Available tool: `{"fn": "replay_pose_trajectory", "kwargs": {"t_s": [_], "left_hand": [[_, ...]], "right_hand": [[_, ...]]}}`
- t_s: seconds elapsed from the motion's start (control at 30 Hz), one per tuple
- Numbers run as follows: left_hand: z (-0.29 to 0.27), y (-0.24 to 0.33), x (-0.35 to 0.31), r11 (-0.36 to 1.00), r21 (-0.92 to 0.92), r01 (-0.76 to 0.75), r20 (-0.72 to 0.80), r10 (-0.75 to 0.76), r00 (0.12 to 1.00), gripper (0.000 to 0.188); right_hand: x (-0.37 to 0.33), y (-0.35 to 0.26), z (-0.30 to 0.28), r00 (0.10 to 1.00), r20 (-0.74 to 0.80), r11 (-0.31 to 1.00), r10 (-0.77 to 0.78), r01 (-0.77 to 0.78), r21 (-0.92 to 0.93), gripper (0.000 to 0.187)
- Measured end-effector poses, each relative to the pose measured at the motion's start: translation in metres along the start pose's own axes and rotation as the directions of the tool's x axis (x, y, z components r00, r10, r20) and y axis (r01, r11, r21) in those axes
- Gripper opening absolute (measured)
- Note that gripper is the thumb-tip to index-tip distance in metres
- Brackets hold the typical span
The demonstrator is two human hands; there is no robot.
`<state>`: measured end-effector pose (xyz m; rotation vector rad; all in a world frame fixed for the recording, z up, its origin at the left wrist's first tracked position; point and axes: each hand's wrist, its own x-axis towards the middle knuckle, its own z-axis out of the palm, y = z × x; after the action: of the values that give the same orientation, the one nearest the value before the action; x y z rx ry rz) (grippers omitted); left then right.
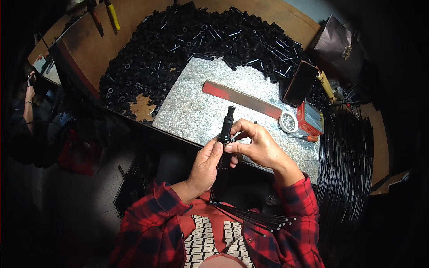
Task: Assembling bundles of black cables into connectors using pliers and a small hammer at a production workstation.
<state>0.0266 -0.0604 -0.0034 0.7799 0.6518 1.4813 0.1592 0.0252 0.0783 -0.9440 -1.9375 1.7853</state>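
The bench [142, 107] bears a heap of black parts [210, 38] and a speckled slab [185, 105], where a red-ended bar [241, 99], white dish [288, 122], red box [309, 118] and screwdriver [309, 139] lie.

Phone [301, 83] leaning at right; dark bag [337, 42] behind; yellow-handled tool [113, 17] upper left.

The grey board [181, 103] lies open left of the bar [241, 99]; black parts [201, 38] block beyond.

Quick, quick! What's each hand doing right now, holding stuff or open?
Left hand: closed, holding the black stepped tube.
Right hand: partly closed beside the tube; whether it's pinching anything can't be told.
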Motion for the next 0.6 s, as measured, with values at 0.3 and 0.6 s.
{"fn": "replay_pose_trajectory", "kwargs": {"t_s": [0.3, 0.6], "left_hand": [[-0.002, 0.0, 0.0, 1.0, 0.007, 0.01, 0.054, -0.01, 0.998, 0.037], [-0.003, 0.0, -0.002, 0.996, 0.085, -0.023, 0.07, 0.017, 0.997, 0.038]], "right_hand": [[0.004, 0.007, -0.012, 0.988, 0.066, 0.987, -0.138, 0.143, -0.076, 0.017], [0.0, -0.002, -0.011, 0.996, 0.079, 0.997, -0.033, 0.038, -0.067, 0.014]]}}
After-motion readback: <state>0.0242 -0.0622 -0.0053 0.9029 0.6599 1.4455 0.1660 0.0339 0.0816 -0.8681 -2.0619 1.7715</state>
